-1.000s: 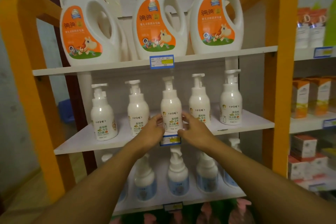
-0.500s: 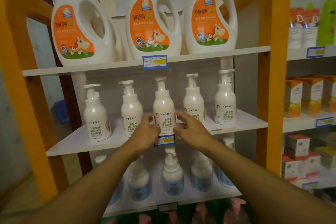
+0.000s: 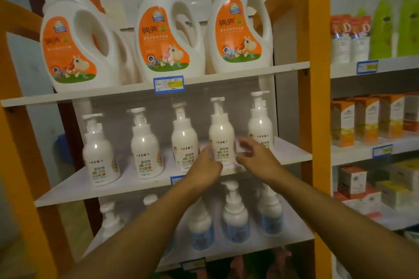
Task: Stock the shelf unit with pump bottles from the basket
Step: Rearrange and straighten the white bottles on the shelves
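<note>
Five white pump bottles with green and orange labels stand in a row on the middle shelf [image 3: 68, 190] of the orange-framed shelf unit. Both my hands are at the fourth bottle from the left [image 3: 221, 129]. My left hand [image 3: 205, 169] cups its lower left side, fingers against the label. My right hand [image 3: 257, 159] is at its lower right side with fingers spread and blurred, just at the bottle's edge. That hand partly hides the fifth bottle [image 3: 259, 122]. The basket is out of view.
Three large white jugs [image 3: 167, 36] with orange labels fill the top shelf. Blue-labelled pump bottles [image 3: 234, 217] stand on the lower shelf beneath my arms. The orange frame post [image 3: 315, 97] rises at right, and beyond it are shelves of boxed goods [image 3: 362, 118].
Both hands have shifted from the third bottle to the fourth one, to the right. The view has moved closer to the shelf and slightly right.
</note>
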